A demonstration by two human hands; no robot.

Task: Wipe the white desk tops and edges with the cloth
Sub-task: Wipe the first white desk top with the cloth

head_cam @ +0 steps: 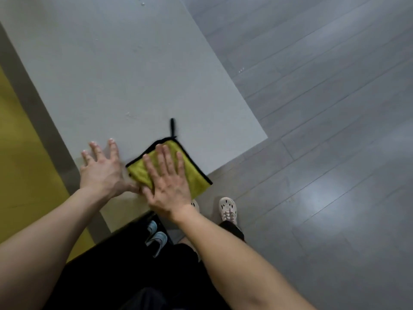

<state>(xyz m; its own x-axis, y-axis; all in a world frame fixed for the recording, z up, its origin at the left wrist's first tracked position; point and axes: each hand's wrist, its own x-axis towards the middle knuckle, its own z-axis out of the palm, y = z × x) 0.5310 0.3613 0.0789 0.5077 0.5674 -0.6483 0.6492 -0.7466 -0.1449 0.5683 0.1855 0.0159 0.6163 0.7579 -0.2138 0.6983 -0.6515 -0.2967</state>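
Note:
A yellow cloth point(192, 173) with black trim and a black hanging loop lies flat on the white desk top point(125, 70), close to the desk's near edge. My right hand point(168, 182) presses flat on the cloth with straight, spread fingers. My left hand point(101, 168) lies flat on the bare desk just left of the cloth, fingers spread, its thumb side at the cloth's left corner. The cloth's lower right corner reaches the desk's edge.
Grey plank floor point(324, 130) lies to the right of and beyond the desk. A grey strip and a yellow surface point(20, 166) run along the desk's left side. My shoe point(228, 210) stands on the floor below the desk corner.

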